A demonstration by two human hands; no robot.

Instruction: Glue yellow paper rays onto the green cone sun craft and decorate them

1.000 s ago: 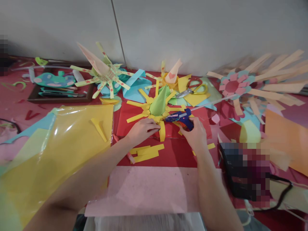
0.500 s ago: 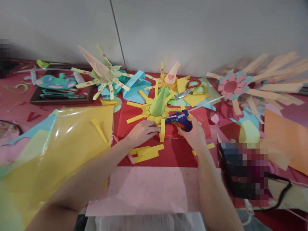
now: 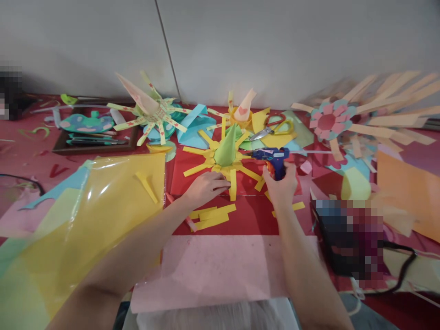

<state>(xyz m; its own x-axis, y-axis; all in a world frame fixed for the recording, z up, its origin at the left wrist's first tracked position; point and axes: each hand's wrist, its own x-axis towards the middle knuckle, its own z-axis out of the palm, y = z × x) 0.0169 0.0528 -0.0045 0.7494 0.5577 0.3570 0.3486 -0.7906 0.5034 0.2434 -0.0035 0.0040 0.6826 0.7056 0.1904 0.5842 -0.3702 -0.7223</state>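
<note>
The assembly looks well advanced: a pointed light-green paper cone (image 3: 227, 149) stands near the middle of the dark-red worktop (image 3: 250, 220), over a flat bright-red sheet (image 3: 177, 182), and flat yellow paper strips (image 3: 233, 189) fan out around its base. The right hand (image 3: 281, 185) grasps a dark-blue plastic glue gun (image 3: 277, 158), its nozzle pointing left toward the cone. The left hand (image 3: 208, 188) is at the nearest strip with fingers curled in; its fingertips are partly hidden, so I cannot tell whether it pinches the paper or merely presses beside it. Unattached so far are the loose rectangular yellow paper pieces (image 3: 215, 216) on the near side of the sheet. The green cone looks plain, as do its strips, whereas a pale-pink paper cone (image 3: 142, 101) behind, to the left, has star-marked paper strips (image 3: 125, 124), so no comparable decorating appears done here
</note>
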